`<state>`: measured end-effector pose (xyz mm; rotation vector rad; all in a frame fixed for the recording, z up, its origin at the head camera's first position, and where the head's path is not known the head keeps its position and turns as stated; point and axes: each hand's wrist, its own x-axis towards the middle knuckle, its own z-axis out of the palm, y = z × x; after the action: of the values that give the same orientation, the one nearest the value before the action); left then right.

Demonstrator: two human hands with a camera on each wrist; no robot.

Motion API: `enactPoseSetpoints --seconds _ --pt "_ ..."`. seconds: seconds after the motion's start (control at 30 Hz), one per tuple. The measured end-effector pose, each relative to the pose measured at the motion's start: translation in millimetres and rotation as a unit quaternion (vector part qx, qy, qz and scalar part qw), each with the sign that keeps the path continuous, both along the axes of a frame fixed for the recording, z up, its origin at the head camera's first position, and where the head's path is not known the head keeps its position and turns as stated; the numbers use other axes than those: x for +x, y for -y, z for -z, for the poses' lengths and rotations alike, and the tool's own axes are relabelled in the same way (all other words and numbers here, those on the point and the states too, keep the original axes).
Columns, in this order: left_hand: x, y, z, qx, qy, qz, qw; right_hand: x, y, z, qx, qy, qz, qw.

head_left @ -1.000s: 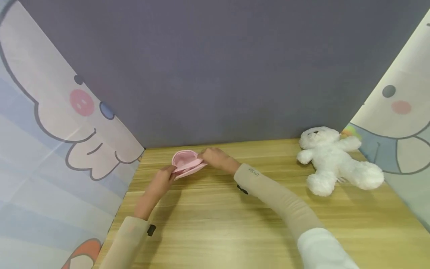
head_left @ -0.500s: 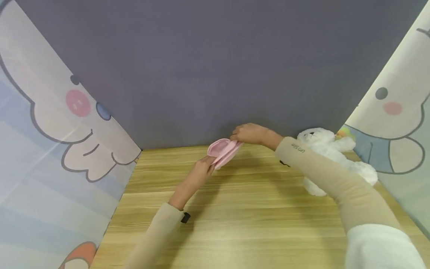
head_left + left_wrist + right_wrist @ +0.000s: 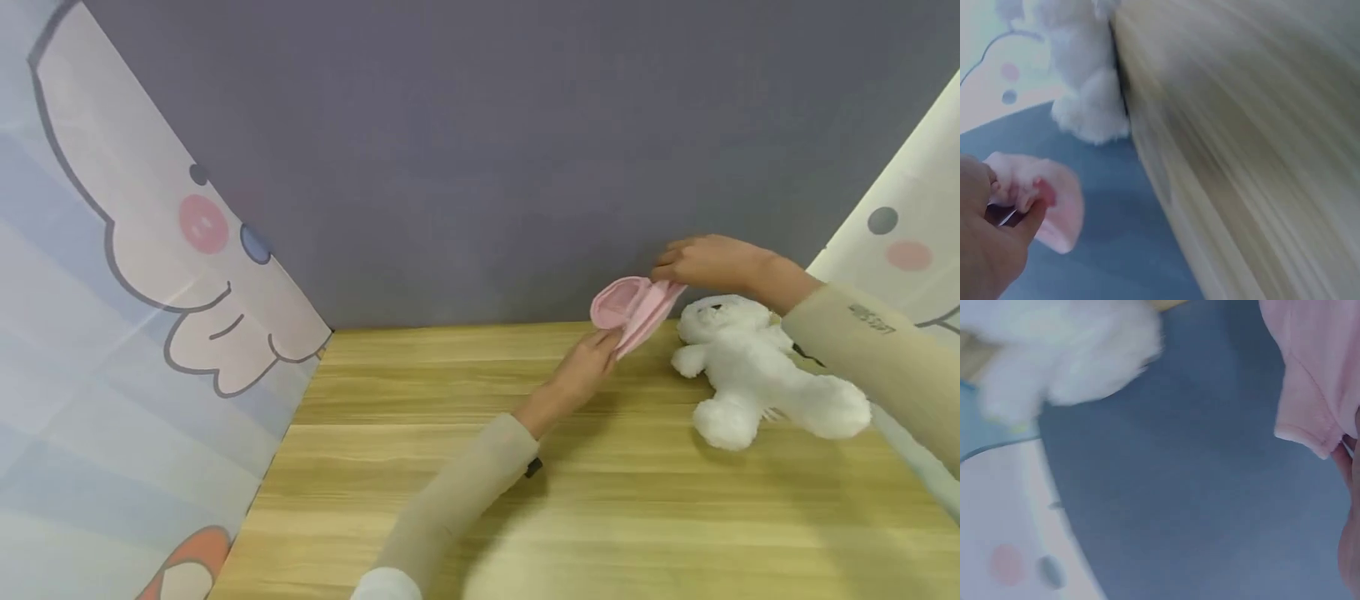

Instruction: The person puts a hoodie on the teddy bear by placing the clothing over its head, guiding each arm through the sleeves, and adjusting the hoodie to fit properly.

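Observation:
A small pink garment of soft cloth, with a rounded hood-like part, is stretched between both hands above the table's far edge. My left hand pinches its lower edge, thumb and fingers closing on the cloth in the left wrist view. At its upper right edge my right hand grips the fabric; in the right wrist view a short sleeve-like piece hangs from those fingers. Just right of the garment, a white plush toy lies on its back, its head close under the right hand.
The wood-grain table meets a dark grey back panel. Cartoon-printed sheets stand at the left side and right side. The right forearm passes over the plush toy's side.
Both hands have carried the pink garment rightward and upward, from the table's far left to beside the plush toy. The plush toy stays in place.

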<state>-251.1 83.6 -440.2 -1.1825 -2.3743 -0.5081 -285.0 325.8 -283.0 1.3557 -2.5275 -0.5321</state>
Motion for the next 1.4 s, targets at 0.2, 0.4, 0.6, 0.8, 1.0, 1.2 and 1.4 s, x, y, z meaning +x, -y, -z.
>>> enactPoseSetpoints --seconds 0.2,0.4,0.6,0.8,1.0,1.2,1.4 --pt "9.5 -79.5 -2.8 -0.084 -0.062 -0.017 0.9944 34.0 -71.5 2.2 -0.022 -0.043 0.032 0.998" --pt "24.2 -136.0 3.1 -0.209 -0.038 0.031 0.9767 79.6 -146.7 53.1 -0.086 -0.061 0.069 0.992" --pt "33.4 -151.3 35.9 -0.311 0.007 0.05 0.9489 112.5 -162.6 119.9 -0.146 0.07 0.165 0.973" --pt "31.1 -145.3 40.8 -0.299 0.041 0.062 0.9515 117.6 -159.1 142.9 -0.227 0.075 0.189 0.952" --pt "27.5 -135.0 37.5 -0.262 0.079 0.069 0.9593 110.3 -148.4 143.7 -0.262 0.113 0.254 0.924" --pt "27.6 -113.3 38.1 -0.246 0.083 0.059 0.9638 107.6 -126.4 148.5 -0.3 0.134 0.29 0.899" --pt "25.2 -74.8 25.7 -0.254 0.117 0.034 0.9594 89.3 -95.4 156.9 -0.321 0.111 0.233 0.911"
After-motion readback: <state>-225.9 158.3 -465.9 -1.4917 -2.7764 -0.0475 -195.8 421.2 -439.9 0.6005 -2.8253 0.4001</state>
